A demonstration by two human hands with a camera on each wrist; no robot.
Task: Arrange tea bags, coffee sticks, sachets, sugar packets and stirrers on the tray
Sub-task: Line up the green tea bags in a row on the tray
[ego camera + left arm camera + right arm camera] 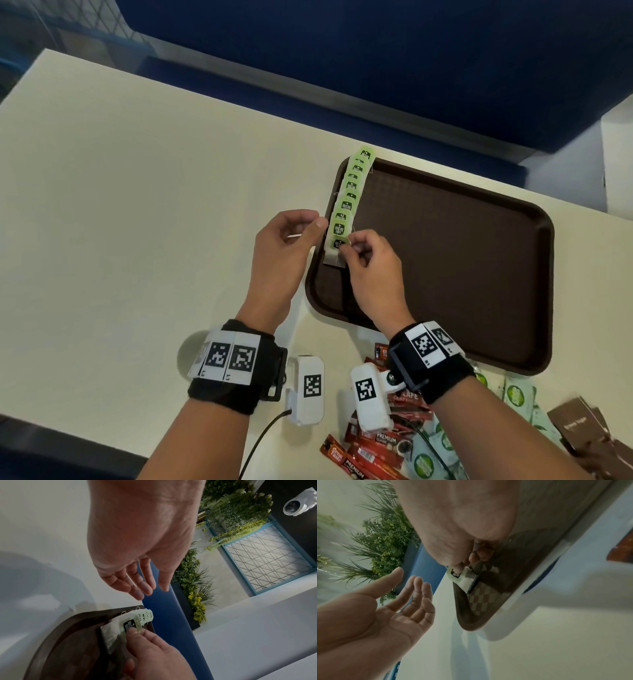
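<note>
A brown tray [462, 246] lies on the cream table. Along its left edge runs an overlapping row of several tea bags [351, 186] with green tags. My right hand [349, 247] pinches the green tag of the nearest tea bag [334, 256], whose white pouch rests on the tray. The left wrist view shows that tag [131, 625] under my right thumb and finger. My left hand [308, 228] hovers just left of the row, fingers relaxed and empty, as the right wrist view confirms [412, 588].
Red coffee sticks [373, 445], green-and-white sachets [513, 397] and brown sugar packets [582, 428] lie in a heap on the table near me, right of centre. A blue bench runs behind the table. Most of the tray's floor is bare.
</note>
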